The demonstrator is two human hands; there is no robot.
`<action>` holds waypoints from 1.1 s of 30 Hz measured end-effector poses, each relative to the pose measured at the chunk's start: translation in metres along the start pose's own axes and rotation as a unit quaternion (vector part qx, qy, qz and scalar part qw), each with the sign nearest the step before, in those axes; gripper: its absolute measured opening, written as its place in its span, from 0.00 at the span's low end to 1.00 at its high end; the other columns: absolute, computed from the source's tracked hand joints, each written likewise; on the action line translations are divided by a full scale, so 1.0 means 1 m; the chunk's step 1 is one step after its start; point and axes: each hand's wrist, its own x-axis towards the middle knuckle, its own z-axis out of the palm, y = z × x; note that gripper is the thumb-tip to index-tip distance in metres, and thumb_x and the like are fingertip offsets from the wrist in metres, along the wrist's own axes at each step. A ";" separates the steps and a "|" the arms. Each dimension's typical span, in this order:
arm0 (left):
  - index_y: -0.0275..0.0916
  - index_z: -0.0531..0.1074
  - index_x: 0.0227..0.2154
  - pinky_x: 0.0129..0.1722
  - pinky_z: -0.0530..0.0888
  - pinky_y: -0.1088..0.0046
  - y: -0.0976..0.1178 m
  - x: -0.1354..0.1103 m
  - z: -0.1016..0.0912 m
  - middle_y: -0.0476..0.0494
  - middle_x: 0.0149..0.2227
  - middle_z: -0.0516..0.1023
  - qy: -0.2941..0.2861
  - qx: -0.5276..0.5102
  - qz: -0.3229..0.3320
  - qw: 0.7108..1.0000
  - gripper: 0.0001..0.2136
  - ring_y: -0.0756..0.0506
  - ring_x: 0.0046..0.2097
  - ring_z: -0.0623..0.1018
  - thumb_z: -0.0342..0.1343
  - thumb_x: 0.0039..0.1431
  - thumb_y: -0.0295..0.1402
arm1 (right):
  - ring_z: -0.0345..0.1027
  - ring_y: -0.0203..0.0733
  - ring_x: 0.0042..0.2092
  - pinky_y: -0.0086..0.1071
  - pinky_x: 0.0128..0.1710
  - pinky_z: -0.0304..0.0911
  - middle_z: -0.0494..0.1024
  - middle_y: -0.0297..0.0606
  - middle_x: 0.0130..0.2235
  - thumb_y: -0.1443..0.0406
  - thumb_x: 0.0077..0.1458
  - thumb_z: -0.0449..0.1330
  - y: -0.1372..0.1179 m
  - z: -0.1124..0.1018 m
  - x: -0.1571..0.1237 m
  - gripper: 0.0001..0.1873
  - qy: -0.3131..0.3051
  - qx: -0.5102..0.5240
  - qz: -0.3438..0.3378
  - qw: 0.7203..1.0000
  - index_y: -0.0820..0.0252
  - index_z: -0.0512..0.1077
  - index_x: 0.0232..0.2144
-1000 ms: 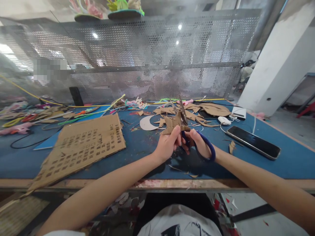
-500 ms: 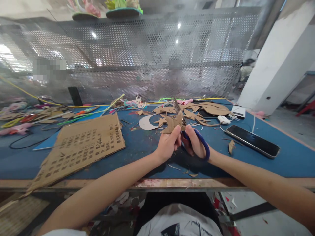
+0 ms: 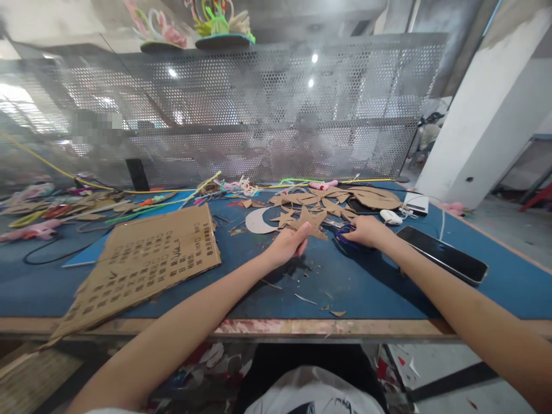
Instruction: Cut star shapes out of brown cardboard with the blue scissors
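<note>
My left hand (image 3: 288,244) pinches a cardboard star (image 3: 311,221) by one point and holds it low over the blue tabletop (image 3: 241,270). My right hand (image 3: 365,230) rests on the table with its fingers curled over the blue-handled scissors (image 3: 345,237), which lie flat by the star. Both hands are just in front of a heap of cardboard offcuts (image 3: 345,198).
A large printed cardboard sheet (image 3: 142,259) lies at the left. A phone (image 3: 442,261) lies at the right, near a white mouse (image 3: 390,217) and a white box (image 3: 416,202). Pipe cleaners and cables (image 3: 64,210) clutter the far left. A perforated metal screen (image 3: 259,115) stands behind.
The scissors and star were raised while cutting; now both hands have dropped to the table, the scissors lie flat and the star is held low.
</note>
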 end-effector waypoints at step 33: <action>0.40 0.76 0.17 0.35 0.66 0.71 -0.074 0.044 -0.082 0.44 0.22 0.76 0.192 0.333 -0.046 0.922 0.11 0.44 0.30 0.73 0.62 0.45 0.42 | 0.72 0.33 0.24 0.23 0.24 0.73 0.77 0.37 0.23 0.72 0.45 0.69 -0.021 0.012 0.001 0.07 0.045 0.733 0.031 0.678 0.63 0.73 0.24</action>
